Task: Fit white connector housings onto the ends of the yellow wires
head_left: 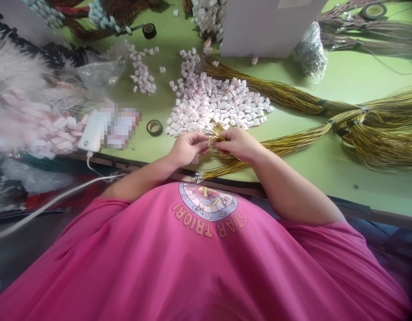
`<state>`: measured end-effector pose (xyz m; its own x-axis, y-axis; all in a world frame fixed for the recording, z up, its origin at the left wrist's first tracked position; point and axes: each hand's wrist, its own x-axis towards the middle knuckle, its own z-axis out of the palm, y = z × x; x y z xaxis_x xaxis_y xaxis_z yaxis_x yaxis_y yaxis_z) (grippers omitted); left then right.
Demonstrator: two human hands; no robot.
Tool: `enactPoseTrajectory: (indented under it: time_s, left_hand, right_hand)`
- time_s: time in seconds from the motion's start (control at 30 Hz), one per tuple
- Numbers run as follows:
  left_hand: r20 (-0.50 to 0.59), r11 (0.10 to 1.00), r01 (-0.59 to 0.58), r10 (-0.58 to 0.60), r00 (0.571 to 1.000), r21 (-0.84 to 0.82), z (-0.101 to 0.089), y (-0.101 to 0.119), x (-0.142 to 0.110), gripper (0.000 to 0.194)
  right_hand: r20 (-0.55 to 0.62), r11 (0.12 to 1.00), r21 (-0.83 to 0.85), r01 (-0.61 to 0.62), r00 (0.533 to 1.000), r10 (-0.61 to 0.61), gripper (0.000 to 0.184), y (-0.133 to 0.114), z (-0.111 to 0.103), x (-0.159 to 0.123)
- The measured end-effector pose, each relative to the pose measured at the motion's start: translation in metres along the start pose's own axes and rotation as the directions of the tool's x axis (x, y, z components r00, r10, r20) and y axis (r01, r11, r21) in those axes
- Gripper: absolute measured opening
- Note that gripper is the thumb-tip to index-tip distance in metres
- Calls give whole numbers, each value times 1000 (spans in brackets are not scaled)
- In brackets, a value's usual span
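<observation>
My left hand [188,148] is closed in a pinch on a small white plastic connector, mostly hidden by the fingertips. Right beside it, my right hand [240,142] grips a bunch of thin yellow and black wires [216,129], whose bare silvery ends fan out above the fingers. The fingertips of both hands nearly meet. Just beyond them spreads a large heap of white connectors [212,100]. Below my right hand, another strand of the yellow wires [226,169] lies along the table edge with its metal tips pointing left.
Long yellow wire bundles [302,100], tied with black tape, run off to the right. A roll of black tape [154,128] and a white power bank [96,129] with a cable lie left. A white box [259,31] stands behind. Blurred white-wired connectors [42,120] pile up far left.
</observation>
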<state>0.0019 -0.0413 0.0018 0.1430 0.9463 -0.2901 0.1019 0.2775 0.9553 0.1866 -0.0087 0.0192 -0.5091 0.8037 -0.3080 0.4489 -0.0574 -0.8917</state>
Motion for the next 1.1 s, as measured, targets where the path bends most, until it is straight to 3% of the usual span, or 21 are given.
enactPoseTrajectory:
  time_s: [0.13,0.33,0.4,0.5,0.6,0.7,0.83,0.93,1.03,1.1]
  left_hand:
    - [48,999,46,-47,998,23,3,0,-1,14]
    - [94,968,-56,34,995,245,-1,4,-8,17]
    - [153,907,-149,95,984,393,-12,6,-11,17]
    - [177,736,-314,260,949,601,-41,11,-10,15]
    - [9,557,-234,377,926,797,-74,13,-2,19]
    - [-43,494,-138,339,940,859,-96,7,10,23]
    - [-42,515,-164,364,930,841,-105,-7,24,9]
    - [-77,544,-172,404,912,821,-101,-7,23,7]
    - [-79,711,-212,352,933,670,-87,3,11,12]
    - [-6,866,-220,249,969,449,-72,9,1,20]
  right_hand:
    - [-12,993,-65,95,995,-96,19,-3,5,-1]
    - [19,992,-83,94,995,-93,18,2,6,1]
    - [-8,987,-125,103,994,-105,17,3,5,1]
    - [-107,960,-217,175,974,-202,27,3,3,1]
    - [-141,957,-224,182,966,-217,21,3,5,1]
    - [-114,966,-180,184,972,-206,11,4,9,2]
    - [-119,964,-203,172,973,-198,9,0,14,1]
    - [-144,979,-170,115,980,-140,19,-5,13,-1]
    - [-157,993,-96,70,984,-85,22,-9,11,-3]
    - [-158,993,-88,75,984,-88,25,-9,11,-4]
